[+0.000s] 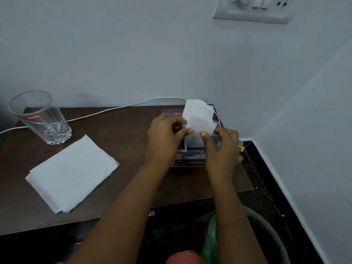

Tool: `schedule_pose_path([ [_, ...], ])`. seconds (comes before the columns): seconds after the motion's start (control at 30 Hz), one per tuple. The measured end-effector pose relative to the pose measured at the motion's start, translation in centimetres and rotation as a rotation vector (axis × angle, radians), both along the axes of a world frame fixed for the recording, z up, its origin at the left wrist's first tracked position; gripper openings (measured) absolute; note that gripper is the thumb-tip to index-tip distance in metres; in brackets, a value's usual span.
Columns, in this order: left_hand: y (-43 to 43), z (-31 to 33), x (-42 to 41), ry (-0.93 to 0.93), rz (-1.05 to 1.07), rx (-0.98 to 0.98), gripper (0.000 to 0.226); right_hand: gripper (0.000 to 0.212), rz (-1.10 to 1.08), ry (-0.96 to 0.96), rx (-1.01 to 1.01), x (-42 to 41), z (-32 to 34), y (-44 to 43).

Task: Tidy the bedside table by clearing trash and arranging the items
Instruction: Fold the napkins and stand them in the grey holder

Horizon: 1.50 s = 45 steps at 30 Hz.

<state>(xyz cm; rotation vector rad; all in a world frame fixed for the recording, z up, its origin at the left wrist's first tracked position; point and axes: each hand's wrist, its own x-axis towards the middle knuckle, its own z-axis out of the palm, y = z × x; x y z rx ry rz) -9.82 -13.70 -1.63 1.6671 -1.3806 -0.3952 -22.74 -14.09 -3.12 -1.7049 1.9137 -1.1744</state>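
Both my hands hold a torn white paper scrap (199, 119) upright over the right end of the dark brown bedside table (122, 180). My left hand (164, 138) pinches its lower left edge and also covers a small black object (177, 127). My right hand (223, 147), with a gold ring, pinches the scrap's lower right edge. Under the hands lies a grey box (190, 156) on a purple booklet (171, 112), both mostly hidden. A folded white tissue stack (71, 175) lies on the table's left half. An empty clear glass (41, 118) with a red label stands at the back left.
A white cable (106, 111) runs along the table's back edge by the wall. A switch and socket plate (255, 10) is on the wall at top right. A green plastic bag (247, 237) sits on the dark floor to the right of the table.
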Motion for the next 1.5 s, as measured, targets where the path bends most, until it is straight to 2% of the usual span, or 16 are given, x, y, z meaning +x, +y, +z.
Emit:
schedule_pose_path([
  [0.07, -0.1, 0.0, 0.3, 0.103, -0.013, -0.078, 0.020, 0.019, 0.010, -0.033, -0.003, -0.2, 0.1, -0.1],
  [0.13, -0.3, 0.1, 0.4, 0.325, 0.005, -0.125, 0.015, 0.016, 0.017, -0.016, 0.016, -0.3, 0.1, -0.2],
  [0.2, -1.1, 0.2, 0.6, 0.470, -0.035, -0.056, 0.026, 0.018, 0.015, -0.003, 0.030, -0.3, 0.1, -0.2],
  [0.27, -2.0, 0.1, 0.8, 0.442, -0.140, 0.060, 0.038, 0.021, 0.017, 0.009, 0.035, -0.2, 0.1, -0.2],
  [0.33, -2.6, 0.0, 0.9, 0.362, -0.188, 0.100, 0.035, 0.019, 0.029, 0.008, 0.038, -0.2, 0.2, -0.3],
  [0.4, -2.8, -0.1, 0.8, 0.313, -0.186, 0.091, 0.025, 0.020, 0.027, -0.004, 0.047, -0.1, 0.3, -0.3],
  [0.5, -2.7, -0.1, 0.7, 0.334, -0.183, 0.060, 0.012, 0.022, 0.011, 0.003, 0.047, 0.0, 0.4, -0.3],
  [0.7, -2.8, -0.7, 0.4, 0.282, -0.133, 0.073, 0.014, 0.019, -0.030, 0.049, 0.038, 0.4, 0.2, -0.3],
  [0.9, -2.6, -0.7, 1.0, 0.364, -0.180, 0.084, 0.015, 0.028, -0.045, 0.005, 0.039, 0.3, 0.2, -0.5],
  [1.2, -2.4, -0.2, 1.2, 0.264, -0.217, 0.107, 0.017, 0.022, -0.113, 0.146, 0.026, 1.4, 0.3, -0.5],
  [1.33, -2.1, 0.1, 1.5, 0.372, -0.254, 0.106, 0.024, 0.028, -0.092, 0.095, 0.000, 1.2, 0.4, -0.4],
  [1.5, -1.7, 0.4, 2.5, 0.474, -0.153, 0.061, 0.026, 0.028, -0.058, -0.047, -0.077, 0.5, 0.9, 0.4],
])
